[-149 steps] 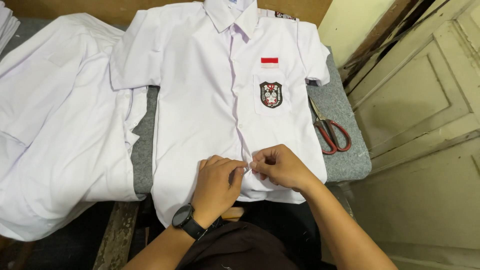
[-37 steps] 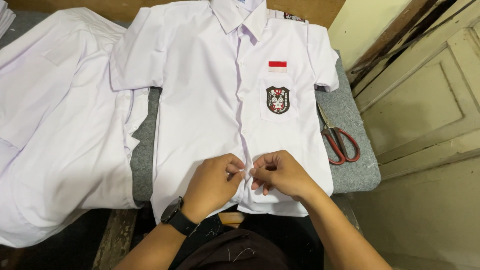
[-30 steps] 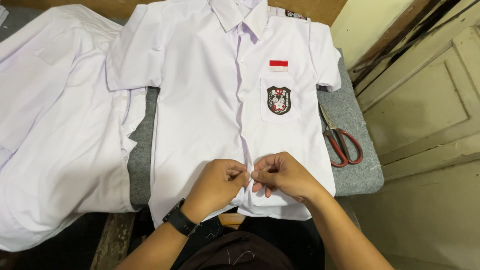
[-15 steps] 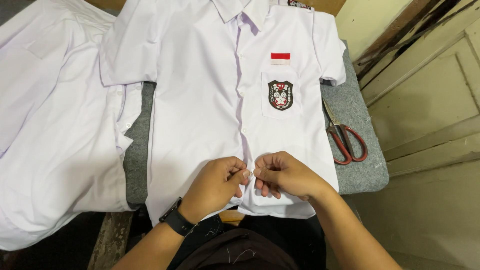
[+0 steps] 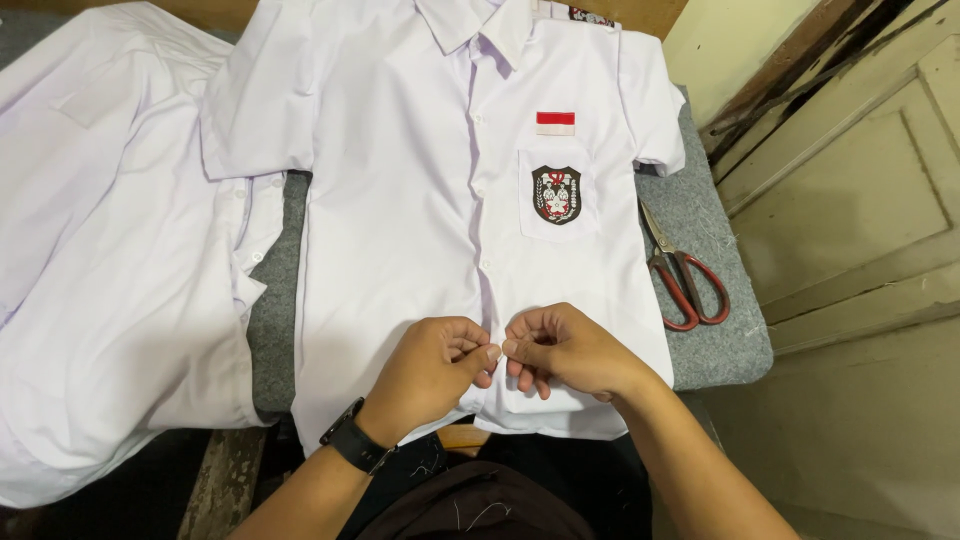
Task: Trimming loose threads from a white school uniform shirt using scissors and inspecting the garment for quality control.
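Fingers of both hands met at the button placket near the hem of the white short-sleeved shirt (image 5: 400, 240), which lay face up and flat on the grey felt-covered counter (image 5: 715, 330), collar away from the person. The left hand (image 5: 430, 372), a dark watch (image 5: 355, 448) on its wrist, had thumb and forefinger pinched together on the placket edge; the right hand (image 5: 565, 350) was curled with its fingertips pressed on the cloth just beside them, so both were clamped on the fabric, though whether a button sat between them could not be told. Doing this lowest button well seemed to call for keeping the two front edges lined up and the cloth taut, pushing the button through sideways rather than pulling the hem off the counter's edge. The red-handled scissors (image 5: 685, 280) lay near the shirt's side, well apart from the hands. A second white shirt (image 5: 110, 250) lay spread to the left, its edge touching the first shirt's sleeve.
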